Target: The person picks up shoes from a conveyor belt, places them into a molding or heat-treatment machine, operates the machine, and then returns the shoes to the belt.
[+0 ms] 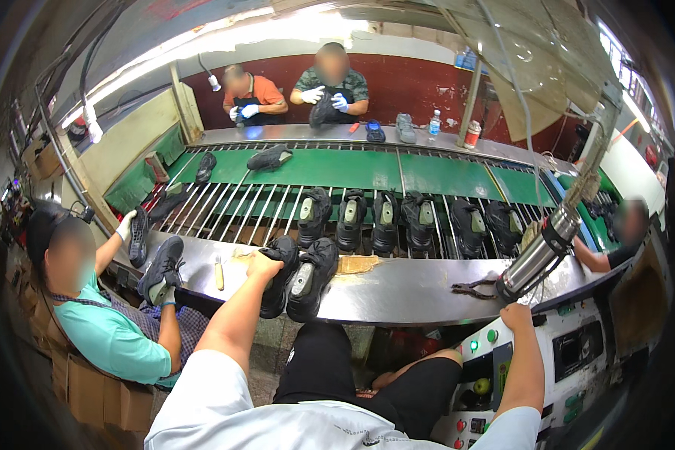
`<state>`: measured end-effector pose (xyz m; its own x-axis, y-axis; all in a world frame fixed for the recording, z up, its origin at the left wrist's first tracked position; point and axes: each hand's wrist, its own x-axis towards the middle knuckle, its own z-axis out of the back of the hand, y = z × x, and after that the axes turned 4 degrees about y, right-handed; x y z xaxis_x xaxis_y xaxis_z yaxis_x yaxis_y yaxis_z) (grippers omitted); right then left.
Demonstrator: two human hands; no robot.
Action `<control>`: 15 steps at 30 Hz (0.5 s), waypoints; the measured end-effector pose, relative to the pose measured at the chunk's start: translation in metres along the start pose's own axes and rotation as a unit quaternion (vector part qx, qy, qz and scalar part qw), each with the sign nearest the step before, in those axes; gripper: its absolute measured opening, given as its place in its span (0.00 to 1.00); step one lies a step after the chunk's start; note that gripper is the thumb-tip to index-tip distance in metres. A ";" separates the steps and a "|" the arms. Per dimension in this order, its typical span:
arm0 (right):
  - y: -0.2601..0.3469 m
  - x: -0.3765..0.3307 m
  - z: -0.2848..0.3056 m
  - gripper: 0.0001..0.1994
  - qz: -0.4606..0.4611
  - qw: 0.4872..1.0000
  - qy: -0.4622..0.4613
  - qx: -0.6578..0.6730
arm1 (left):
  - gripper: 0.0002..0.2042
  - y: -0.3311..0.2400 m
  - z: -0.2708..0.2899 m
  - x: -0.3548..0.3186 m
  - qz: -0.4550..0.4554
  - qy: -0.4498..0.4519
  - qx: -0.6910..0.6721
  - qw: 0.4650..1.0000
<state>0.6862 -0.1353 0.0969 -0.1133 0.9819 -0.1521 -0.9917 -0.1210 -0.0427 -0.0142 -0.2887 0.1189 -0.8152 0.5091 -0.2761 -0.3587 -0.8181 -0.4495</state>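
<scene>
My left hand (265, 265) is closed on the upper part of a black shoe (279, 287) at the near edge of the metal bench (405, 289). Right beside it stands another black shoe (317, 276), a pale form showing in its opening. My right hand (516, 317) is curled into a fist at the bench's right edge, above a white control panel (536, 341). Whatever it may grip is hidden. Just above that fist is a shiny metal cylinder (541, 251) on a worn arm, with black-jawed pliers (474, 289) lying to its left.
Several black shoes (385, 217) stand in a row along the roller conveyor (262, 206). A light-handled tool (219, 273) lies on the bench. At left, a co-worker (101, 319) in a teal shirt holds two shoes. Two gloved people (330, 86) work across the conveyor; another person (628, 232) sits right.
</scene>
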 end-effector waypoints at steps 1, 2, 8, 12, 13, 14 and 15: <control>0.009 -0.003 0.007 0.20 -0.005 1.000 0.003 0.008 | 0.46 0.002 0.003 -0.002 -0.004 -0.007 -0.007 1.000; 0.020 -0.013 0.016 0.20 -0.029 0.997 -0.007 0.074 | 0.46 0.005 0.004 -0.004 -0.010 -0.009 -0.009 1.000; 0.027 0.001 0.003 0.20 -0.043 0.993 -0.100 0.051 | 0.45 0.014 0.002 -0.004 -0.014 -0.035 0.021 0.999; 0.015 0.004 -0.016 0.17 -0.048 0.990 -0.132 0.034 | 0.54 0.018 -0.004 -0.007 -0.004 -0.012 0.062 0.998; 0.012 0.003 -0.020 0.17 -0.044 0.988 -0.147 0.025 | 0.54 0.013 -0.004 -0.016 0.001 -0.010 0.061 0.998; 0.014 0.002 -0.019 0.16 -0.048 0.989 -0.135 0.039 | 0.54 0.015 0.000 -0.022 0.010 -0.012 0.061 0.998; 0.016 0.004 -0.017 0.16 -0.043 0.990 -0.128 0.046 | 0.52 0.016 0.003 -0.023 0.011 -0.012 0.065 0.998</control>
<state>0.6710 -0.1363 0.0785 -0.0275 0.9941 0.1047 -0.9984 -0.0325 0.0468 -0.0024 -0.3143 0.1205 -0.8333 0.4862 -0.2631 -0.3964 -0.8572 -0.3287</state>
